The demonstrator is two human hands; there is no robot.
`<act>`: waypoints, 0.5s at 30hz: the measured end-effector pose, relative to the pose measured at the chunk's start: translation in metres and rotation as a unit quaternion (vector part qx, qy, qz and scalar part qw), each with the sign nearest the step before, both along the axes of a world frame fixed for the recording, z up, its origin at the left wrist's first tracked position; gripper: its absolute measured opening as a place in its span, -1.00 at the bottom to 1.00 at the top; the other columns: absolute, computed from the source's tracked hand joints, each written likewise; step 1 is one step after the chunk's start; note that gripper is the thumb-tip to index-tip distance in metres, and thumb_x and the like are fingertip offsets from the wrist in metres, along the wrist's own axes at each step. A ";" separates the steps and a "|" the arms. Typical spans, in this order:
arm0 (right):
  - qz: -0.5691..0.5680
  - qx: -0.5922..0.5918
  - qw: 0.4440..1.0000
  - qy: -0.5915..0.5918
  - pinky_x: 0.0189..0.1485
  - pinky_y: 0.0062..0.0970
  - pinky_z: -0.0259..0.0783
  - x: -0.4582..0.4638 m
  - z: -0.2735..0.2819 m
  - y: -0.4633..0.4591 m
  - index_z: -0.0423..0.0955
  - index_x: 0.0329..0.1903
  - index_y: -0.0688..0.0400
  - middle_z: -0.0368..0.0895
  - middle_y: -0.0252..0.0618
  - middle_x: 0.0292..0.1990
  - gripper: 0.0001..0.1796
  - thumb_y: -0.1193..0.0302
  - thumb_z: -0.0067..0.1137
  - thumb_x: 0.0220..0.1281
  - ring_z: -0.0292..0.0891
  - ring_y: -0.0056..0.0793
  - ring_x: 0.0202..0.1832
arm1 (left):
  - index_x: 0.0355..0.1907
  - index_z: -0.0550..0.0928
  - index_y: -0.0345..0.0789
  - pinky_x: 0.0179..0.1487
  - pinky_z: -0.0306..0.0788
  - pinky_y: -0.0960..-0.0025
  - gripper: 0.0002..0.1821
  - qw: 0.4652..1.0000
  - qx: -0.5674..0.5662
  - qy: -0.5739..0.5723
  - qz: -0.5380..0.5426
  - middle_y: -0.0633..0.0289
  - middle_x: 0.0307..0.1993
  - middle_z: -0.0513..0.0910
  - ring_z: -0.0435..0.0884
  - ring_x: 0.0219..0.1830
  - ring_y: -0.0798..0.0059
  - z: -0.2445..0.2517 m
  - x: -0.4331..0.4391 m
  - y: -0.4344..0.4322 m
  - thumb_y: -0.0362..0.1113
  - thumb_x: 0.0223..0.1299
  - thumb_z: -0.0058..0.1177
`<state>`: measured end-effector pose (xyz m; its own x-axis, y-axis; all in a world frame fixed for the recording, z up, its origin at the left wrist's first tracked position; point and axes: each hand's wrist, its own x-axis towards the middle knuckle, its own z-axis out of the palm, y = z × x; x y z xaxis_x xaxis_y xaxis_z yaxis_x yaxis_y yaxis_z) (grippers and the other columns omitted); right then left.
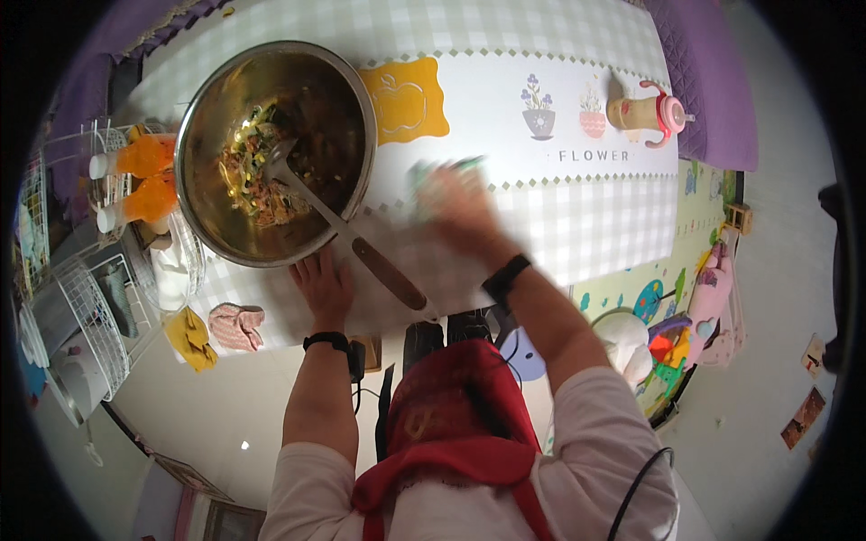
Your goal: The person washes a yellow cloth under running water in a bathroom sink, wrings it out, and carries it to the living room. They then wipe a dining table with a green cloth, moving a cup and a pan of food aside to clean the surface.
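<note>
My right hand (461, 209), blurred by motion, is closed on a green-and-white cloth (423, 177) over the checked tablecloth (541, 230). My left hand (323, 287) rests on the tablecloth by the near rim of a large metal bowl (371, 135), its fingertips hidden at the rim. Inside the bowl lies mixed food (254, 159) with vegetables and what look like noodles. A metal serving spoon (331, 216) leans in it, its brown handle (389, 274) reaching over the near rim. An orange mat (409, 101) with an apple outline lies right of the bowl.
A baby bottle (643, 113) with pink handles is at the far right of the table. Left of the bowl are two orange bottles (145, 203), wire baskets (95, 331) and a yellow cloth (193, 338). A pink cloth (235, 326) lies near the table's front edge.
</note>
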<state>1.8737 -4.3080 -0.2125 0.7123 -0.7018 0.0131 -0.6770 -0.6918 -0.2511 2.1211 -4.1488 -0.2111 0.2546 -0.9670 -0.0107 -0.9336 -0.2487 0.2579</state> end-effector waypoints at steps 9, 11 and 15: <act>-0.421 -0.122 0.893 0.101 0.38 0.17 -0.37 -0.057 -0.019 -0.042 0.13 0.36 0.09 0.04 0.07 0.35 -0.36 0.07 -0.21 0.31 -0.14 0.00 0.42 | 0.23 0.37 -0.21 0.36 -0.12 -0.19 -0.41 1.000 -0.010 0.003 0.004 -0.09 0.20 0.30 0.13 0.29 -0.14 0.000 0.001 -0.001 -0.04 0.14 -0.04; -0.272 -0.034 0.959 0.073 0.32 0.26 -0.21 -0.005 -0.016 0.019 0.23 0.27 0.10 0.07 0.05 0.34 -0.42 0.16 -0.10 0.23 -0.08 0.06 0.39 | 0.24 0.36 -0.20 0.36 -0.12 -0.18 -0.39 1.000 0.010 -0.013 0.009 -0.09 0.19 0.30 0.13 0.30 -0.13 -0.002 0.001 -0.001 -0.03 0.12 -0.02; -0.060 0.028 0.997 -0.035 0.30 0.23 -0.08 0.023 0.006 0.116 0.29 0.23 -0.02 0.17 -0.07 0.31 -0.41 0.14 0.07 0.12 0.05 -0.04 0.36 | 0.27 0.33 -0.19 0.37 -0.13 -0.17 -0.35 0.999 -0.008 -0.038 0.008 -0.07 0.22 0.26 0.09 0.32 -0.11 -0.010 0.001 0.000 -0.05 0.09 0.01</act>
<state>1.8969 -4.1918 -0.2065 0.6224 -0.7824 0.0187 -0.7332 -0.5913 -0.3358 2.1223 -4.1489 -0.2209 0.2704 -0.9624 0.0239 -0.9462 -0.2611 0.1911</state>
